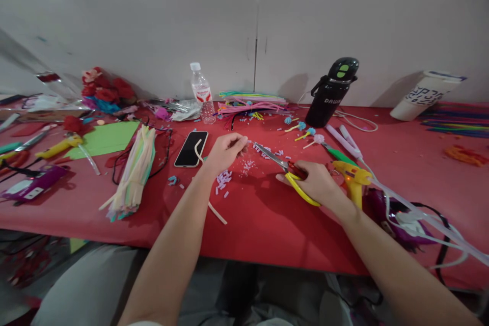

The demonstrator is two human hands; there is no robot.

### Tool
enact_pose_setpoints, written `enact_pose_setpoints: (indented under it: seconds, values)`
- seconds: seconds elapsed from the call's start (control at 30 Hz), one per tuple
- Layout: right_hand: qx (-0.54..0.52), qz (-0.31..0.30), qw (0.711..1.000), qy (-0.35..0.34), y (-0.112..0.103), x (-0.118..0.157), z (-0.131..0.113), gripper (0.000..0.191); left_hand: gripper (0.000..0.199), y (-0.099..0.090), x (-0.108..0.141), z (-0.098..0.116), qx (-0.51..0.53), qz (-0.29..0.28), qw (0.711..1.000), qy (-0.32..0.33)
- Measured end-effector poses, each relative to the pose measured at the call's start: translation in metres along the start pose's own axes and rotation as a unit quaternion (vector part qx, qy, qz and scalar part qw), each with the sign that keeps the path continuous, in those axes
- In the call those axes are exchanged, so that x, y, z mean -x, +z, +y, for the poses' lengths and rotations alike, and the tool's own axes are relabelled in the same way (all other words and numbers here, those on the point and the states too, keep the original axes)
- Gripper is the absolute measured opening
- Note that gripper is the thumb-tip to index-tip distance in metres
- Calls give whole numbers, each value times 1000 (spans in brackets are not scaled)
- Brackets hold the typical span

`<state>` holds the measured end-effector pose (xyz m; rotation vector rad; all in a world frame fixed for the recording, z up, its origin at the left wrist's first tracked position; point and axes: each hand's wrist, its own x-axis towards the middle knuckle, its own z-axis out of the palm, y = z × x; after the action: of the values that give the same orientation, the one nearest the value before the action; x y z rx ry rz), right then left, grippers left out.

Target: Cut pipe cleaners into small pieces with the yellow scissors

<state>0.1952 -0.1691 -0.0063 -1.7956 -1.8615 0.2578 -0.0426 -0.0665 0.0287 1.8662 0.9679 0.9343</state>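
My right hand (315,181) grips a pair of scissors (273,157) with yellow and red handles, its blades pointing up and left. The blades look nearly closed. Just left of their tips, my left hand (227,152) is closed in a pinch; a tiny lilac bit shows at its fingertips, too small to name surely. Short lilac pieces (224,179) lie beside my left wrist, and fine pale crumbs (247,166) are scattered between the hands. A cream fuzzy stem (217,213) runs out from under my left forearm.
A phone (191,149) and a bundle of pastel fuzzy stems (134,173) lie to the left. On the right are a yellow glue gun (354,178), a black bottle (331,94) and small fuzzy flowers (305,132). A clear water bottle (202,94) stands by the white partition (153,35).
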Motion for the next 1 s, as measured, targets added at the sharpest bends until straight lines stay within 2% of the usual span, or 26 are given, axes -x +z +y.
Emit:
enact_pose_setpoints:
  seconds: [0.53,1.0]
  values:
    - [4,-6,1000,-8,1,0,2,51,42,1,2,5,-5,-44,999,7]
    - [10,-9,1000,-12,3,0,4,54,37,1,2,4,13,-42,999,-19]
